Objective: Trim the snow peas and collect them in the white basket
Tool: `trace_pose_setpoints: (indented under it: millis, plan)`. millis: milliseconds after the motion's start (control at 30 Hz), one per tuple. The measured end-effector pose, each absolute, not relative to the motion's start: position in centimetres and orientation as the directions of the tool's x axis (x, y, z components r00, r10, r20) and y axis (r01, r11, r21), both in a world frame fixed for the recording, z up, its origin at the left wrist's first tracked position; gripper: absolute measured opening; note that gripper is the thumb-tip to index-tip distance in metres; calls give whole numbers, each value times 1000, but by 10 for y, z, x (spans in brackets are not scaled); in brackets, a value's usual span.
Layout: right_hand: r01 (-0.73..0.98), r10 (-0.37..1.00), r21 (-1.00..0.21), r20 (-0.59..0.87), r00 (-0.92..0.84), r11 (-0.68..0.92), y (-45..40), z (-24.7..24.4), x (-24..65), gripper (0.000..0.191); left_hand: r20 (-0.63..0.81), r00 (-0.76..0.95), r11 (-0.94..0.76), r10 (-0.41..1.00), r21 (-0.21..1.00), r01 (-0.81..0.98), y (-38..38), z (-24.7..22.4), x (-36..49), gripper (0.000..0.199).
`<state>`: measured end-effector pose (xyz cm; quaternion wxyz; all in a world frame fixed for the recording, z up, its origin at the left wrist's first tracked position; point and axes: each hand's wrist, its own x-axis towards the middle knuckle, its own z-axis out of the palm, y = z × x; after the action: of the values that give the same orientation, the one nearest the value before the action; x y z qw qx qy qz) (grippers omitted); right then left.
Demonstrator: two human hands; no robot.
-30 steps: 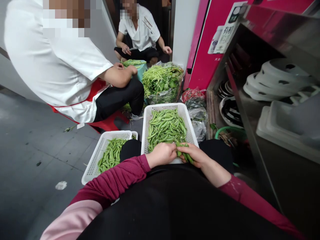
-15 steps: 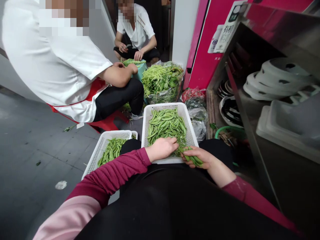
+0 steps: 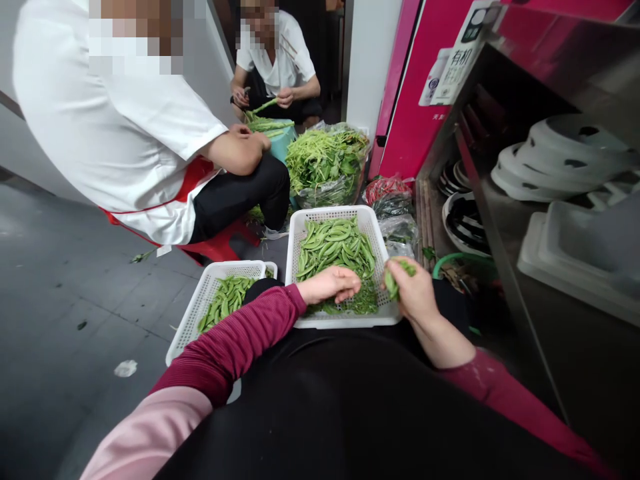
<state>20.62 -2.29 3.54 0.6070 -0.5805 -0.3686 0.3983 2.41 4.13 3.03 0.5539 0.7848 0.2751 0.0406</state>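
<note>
A white perforated basket (image 3: 295, 230) rests at my lap with green pea pods (image 3: 335, 243) piled in its far part. Small trimmings (image 3: 367, 297) lie in its near right corner. Over the near part of the basket is my left hand (image 3: 333, 285), closed with thumb and fingers together; whether anything is between them is hidden. Raised at the basket's right edge, my right hand (image 3: 413, 290) wraps round a bunch of pea pods (image 3: 393, 285), whose ends stick out past the fingers. A second white basket (image 3: 187, 327), also with pea pods (image 3: 227, 300), stands lower left.
A person in white (image 3: 150, 133) sits on a red stool (image 3: 215, 250) at the left; another person (image 3: 277, 60) crouches behind, holding a green stalk. A large bag of greens (image 3: 327, 160) stands beyond my basket. At the right are a metal shelf (image 3: 500, 250) and a green-rimmed bin (image 3: 450, 257).
My right hand has lifted up and right with the pea pods, away from the near corner. My left hand has drawn slightly apart from it. The crouching person has raised a stalk.
</note>
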Motion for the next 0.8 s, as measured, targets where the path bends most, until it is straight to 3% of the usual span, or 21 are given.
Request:
trace_pose_setpoints:
  millis: [67, 167, 300, 400, 500, 600, 700, 800]
  plan:
    - [-390, 793, -916, -165, 586, 97, -14, 28, 225, 12, -250, 839, -402, 484, 788, 467, 37, 5, 24, 29]
    - [-700, 741, -712, -441, 507, 54, -7, 24, 257, 6, -133, 871, -723, 473, 506, 470, 34, -26, 18, 39]
    - [-803, 750, -586, -578, 323, -106, -14, 25, 270, 6, -153, 921, -919, 359, 117, 377, 37, -50, 5, 16]
    - [-786, 830, -574, -537, 149, -229, -22, 18, 253, 9, -197, 930, -947, 311, 13, 320, 41, -56, -2, 12]
    - [-639, 875, -676, -484, 10, -367, -30, 7, 228, 14, -156, 929, -939, 336, 27, 344, 43, -46, -4, 9]
    - [-335, 891, -844, -453, 29, -419, -37, -2, 203, 23, -118, 886, -868, 449, 177, 464, 41, -23, -4, 10]
    - [29, 934, -935, -352, 68, -354, -41, -4, 184, 30, -118, 829, -727, 546, 426, 539, 32, -1, 3, 15]
    - [345, 982, -919, -178, 69, -190, -41, 1, 175, 25, -63, 755, -569, 653, 617, 544, 19, 12, 13, 11]
